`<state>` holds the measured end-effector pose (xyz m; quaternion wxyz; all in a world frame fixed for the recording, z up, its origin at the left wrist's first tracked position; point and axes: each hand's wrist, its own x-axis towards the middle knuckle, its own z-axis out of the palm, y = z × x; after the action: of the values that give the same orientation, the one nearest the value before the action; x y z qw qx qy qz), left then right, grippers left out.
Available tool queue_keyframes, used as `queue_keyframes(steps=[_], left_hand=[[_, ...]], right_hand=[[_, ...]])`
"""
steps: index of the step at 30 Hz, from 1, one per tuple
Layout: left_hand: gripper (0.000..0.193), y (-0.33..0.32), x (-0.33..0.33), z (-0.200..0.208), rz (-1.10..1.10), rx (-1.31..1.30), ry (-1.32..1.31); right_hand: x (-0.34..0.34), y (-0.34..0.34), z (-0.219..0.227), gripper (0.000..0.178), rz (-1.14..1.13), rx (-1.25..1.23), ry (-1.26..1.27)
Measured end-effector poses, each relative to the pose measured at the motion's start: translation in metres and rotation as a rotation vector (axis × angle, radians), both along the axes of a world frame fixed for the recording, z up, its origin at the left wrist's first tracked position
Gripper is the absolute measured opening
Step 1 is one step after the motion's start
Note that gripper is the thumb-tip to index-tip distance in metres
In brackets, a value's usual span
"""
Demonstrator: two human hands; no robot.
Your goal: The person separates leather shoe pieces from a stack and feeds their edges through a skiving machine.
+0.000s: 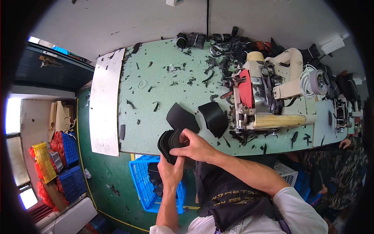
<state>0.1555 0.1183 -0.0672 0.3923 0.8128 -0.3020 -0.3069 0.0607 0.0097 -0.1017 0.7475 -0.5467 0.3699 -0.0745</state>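
Observation:
A fanned stack of black cut pieces (168, 143), curved at the edges and leather-like, is held upright over the table's front edge. My left hand (170, 167) grips the stack from below. My right hand (191, 145) closes on its right side, thumb and fingers on the pieces. On the green table just beyond lie two black piles of similar pieces: the left pile (182, 117) close behind my hands, the right pile (213, 119) beside the machine. What kind of part the pieces are, I cannot tell.
A machine (257, 89) with a red guard stands on the table's right, black scraps around it. The green tabletop (156, 85) carries scattered offcuts. A blue crate (136, 175) with black pieces stands below the edge. Another person (331, 171) sits at far right.

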Motion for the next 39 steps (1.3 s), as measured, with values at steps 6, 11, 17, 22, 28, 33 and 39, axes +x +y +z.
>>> queue_keyframes(steps=[6, 11, 17, 22, 28, 33, 39], left_hand=[[0.047, 0.003, 0.005, 0.009, 0.052, 0.043, 0.338], [0.040, 0.000, 0.004, 0.004, -0.005, 0.004, 0.422], [0.032, 0.011, 0.013, -0.037, 0.439, -0.264, 0.626], [0.030, -0.001, 0.010, -0.023, 0.346, -0.310, 0.586], [0.028, -0.010, -0.001, -0.011, 0.134, -0.072, 0.390], [0.034, -0.005, 0.003, -0.002, -0.059, 0.060, 0.282], [0.042, 0.002, 0.012, 0.006, -0.021, 0.025, 0.597]], right_hand=[[-0.015, -0.005, 0.011, 0.026, -0.107, 0.340, -0.128], [-0.021, -0.007, 0.004, 0.023, -0.108, 0.163, -0.086], [-0.028, -0.009, -0.008, 0.025, -0.334, -0.733, -0.007], [-0.056, -0.064, -0.027, 0.024, -0.294, -1.099, 0.468], [-0.034, -0.032, 0.021, 0.063, -0.097, -0.380, 0.090], [-0.016, -0.012, 0.022, 0.061, 0.045, -0.254, 0.128], [-0.012, -0.015, 0.017, 0.051, 0.020, -0.010, 0.094]])
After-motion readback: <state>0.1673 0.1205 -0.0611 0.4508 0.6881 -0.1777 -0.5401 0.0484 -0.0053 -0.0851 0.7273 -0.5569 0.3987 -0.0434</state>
